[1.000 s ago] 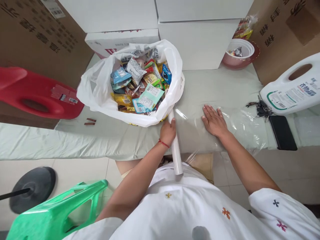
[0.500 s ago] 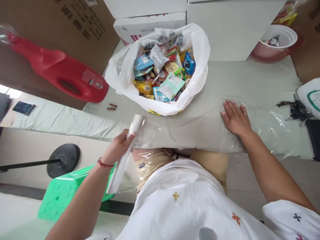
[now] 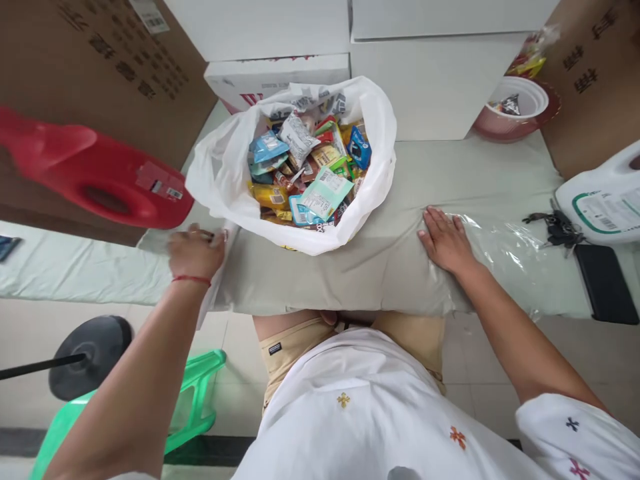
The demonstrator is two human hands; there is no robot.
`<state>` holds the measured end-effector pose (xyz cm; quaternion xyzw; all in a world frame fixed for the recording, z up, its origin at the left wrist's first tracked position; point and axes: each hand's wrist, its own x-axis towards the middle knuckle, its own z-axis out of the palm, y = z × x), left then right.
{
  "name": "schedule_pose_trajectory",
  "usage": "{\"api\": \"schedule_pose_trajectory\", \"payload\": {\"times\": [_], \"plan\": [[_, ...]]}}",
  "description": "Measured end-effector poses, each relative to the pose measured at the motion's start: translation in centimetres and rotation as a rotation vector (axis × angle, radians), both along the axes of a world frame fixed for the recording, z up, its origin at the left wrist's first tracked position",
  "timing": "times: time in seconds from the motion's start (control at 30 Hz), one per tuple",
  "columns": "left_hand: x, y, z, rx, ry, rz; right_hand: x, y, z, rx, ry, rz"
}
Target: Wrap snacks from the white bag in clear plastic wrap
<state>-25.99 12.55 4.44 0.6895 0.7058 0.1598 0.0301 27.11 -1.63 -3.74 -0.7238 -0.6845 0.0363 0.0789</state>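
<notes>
While a red bottle [image 3: 125, 190] is lying beyond it at the far left, the left hand [image 3: 196, 253] is curling over a pale film roll [image 3: 209, 301], blur hiding how tightly the fingertips are pressing. The roll is sitting directly under and just beside this nearer hand, its long axis running from the front edge of the counter [image 3: 85, 267] away from the body, roughly crosswise to the line between the hands. A white bag [image 3: 377, 177] of snack packets [image 3: 327, 190] is standing farther back between them. Rightward, the right hand [image 3: 447, 240] is pressing flat, palm down, thumb slightly apart, on clear film [image 3: 507, 250] that is spreading loosely past it. Beyond the film's wrinkled end, keys [image 3: 560, 228] and a black phone [image 3: 606, 283] are resting near a white bottle [image 3: 610, 200].
</notes>
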Motion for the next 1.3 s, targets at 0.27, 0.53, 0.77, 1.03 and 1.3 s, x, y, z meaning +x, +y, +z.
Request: {"api": "schedule_pose_trajectory", "payload": {"times": [0.27,0.53,0.77,1.03,1.3], "plan": [[15.1,-17.8,0.5,0.279,-0.46,-0.63,-2.6,1.1,0.8,-0.044,0.056,0.042],[37.8,-10.4,-3.3,-0.107,-0.677,-0.754,-0.5,2.3,1.3,0.005,0.775,-0.018],[35.7,-9.9,-6.9,-0.148,0.062,-0.803,3.5,-1.3,2.9,0.201,0.679,-0.119],[33.2,-7.5,-6.5,-0.22,0.179,-0.729,8.8,0.7,1.0,-0.034,0.087,-0.061],[33.5,-7.2,-6.5,-0.23,0.152,-0.692,10.6,3.8,4.8,0.341,0.228,-0.192]]}}
